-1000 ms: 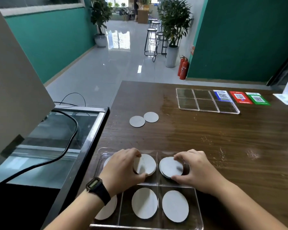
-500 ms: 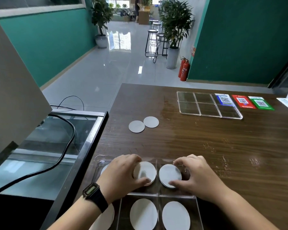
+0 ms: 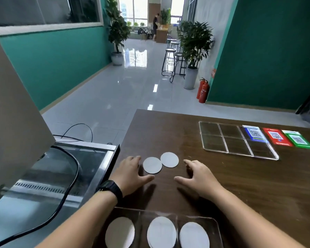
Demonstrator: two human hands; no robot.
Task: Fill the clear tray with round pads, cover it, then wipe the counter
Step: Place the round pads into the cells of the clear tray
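The clear tray (image 3: 217, 228) lies at the near edge of the wooden counter (image 3: 258, 185), partly cut off by the frame. Its three visible compartments each hold a white round pad: left (image 3: 120, 232), middle (image 3: 161, 232), right (image 3: 194, 235).

Both forearms extend forward over the tray. The left hand (image 3: 130, 173), with a black watch (image 3: 113, 190) on its wrist, hovers palm down, fingers spread and relaxed, thumb pointing right; it holds nothing. The right hand (image 3: 200, 176) mirrors it, fingers apart and slightly bent, thumb pointing left, holding nothing.

Between the two hands lie two loose pads (image 3: 152, 165) (image 3: 169, 159), edges touching or slightly overlapping. The left fingertips are just beside the nearer pad.

Farther right lies the clear lid (image 3: 236, 142), divided into six panels. Beyond it lie three cards: blue (image 3: 255, 134), red (image 3: 276, 136), green (image 3: 298, 139).
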